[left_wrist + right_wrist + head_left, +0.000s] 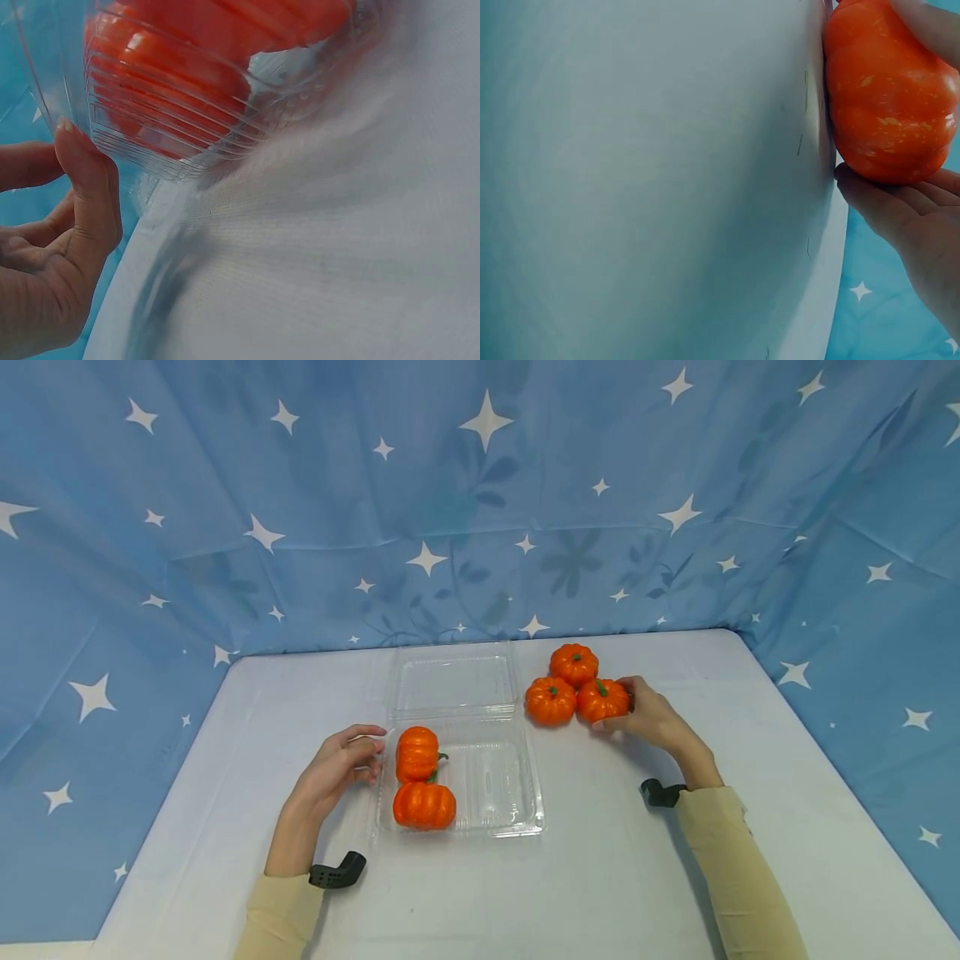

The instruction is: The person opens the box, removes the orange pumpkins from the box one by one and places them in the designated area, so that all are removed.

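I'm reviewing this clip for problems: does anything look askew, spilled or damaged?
Only mildly odd: two orange pumpkins inside the clear plastic container lie tipped on their sides, whereas the three pumpkins outside it are stem-up. I see nothing spilled or damaged.

White table before a blue curtain
The curtain fills the top of the frame and runs down both sides, printed with white stars and darker leaves; soft light falls on the table across the lower half.
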Available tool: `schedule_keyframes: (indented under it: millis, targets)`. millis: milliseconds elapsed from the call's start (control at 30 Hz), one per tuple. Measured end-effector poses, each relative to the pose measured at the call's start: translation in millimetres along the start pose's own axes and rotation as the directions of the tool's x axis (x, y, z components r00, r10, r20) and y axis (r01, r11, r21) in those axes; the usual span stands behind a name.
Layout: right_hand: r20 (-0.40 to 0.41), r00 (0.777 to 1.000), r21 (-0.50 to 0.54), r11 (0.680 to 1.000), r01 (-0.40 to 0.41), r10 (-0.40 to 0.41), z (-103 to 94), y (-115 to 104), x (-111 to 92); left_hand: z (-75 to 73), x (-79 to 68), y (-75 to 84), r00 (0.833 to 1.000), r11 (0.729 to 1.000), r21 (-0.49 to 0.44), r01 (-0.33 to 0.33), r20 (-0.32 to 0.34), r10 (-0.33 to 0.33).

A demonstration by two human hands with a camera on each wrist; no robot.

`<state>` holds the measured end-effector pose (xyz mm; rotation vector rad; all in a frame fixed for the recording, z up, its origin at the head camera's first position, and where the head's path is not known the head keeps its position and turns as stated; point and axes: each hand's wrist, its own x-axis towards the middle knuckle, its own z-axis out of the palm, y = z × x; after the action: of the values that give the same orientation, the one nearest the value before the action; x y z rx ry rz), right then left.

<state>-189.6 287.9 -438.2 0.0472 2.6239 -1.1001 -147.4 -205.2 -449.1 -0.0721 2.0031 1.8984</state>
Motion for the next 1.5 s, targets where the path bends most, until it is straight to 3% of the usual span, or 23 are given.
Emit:
schedule_keyframes:
  millis: [500,767,1067,1500]
  targets:
    - [0.036,0.999,-0.033,0.999,-0.004,0.005,-7.4,-7,-4,0.5,1.7,0.7,1.0,1.0,0.011,0.015,-0.014,-0.014]
    - [-0.047,0.994,-0.004,0.995,0.095,-0.095,-16.5,-23,-15,-0.8,0.6,2.4,1.0,1.0,0.01,0.005,-0.013,-0.004]
    - [-0.135,0.966,0.002,0.975,0.223,-0.221,-16.2,-46,-33,0.4,-0.4,3.6,1.0,1.0,0.013,0.011,-0.007,-0.011]
    - [-0.132,0.935,0.076,0.937,0.341,-0.33,8.4,-76,-49,1.5,-1.0,3.6,1.0,1.0,0.007,0.018,-0.012,-0.017]
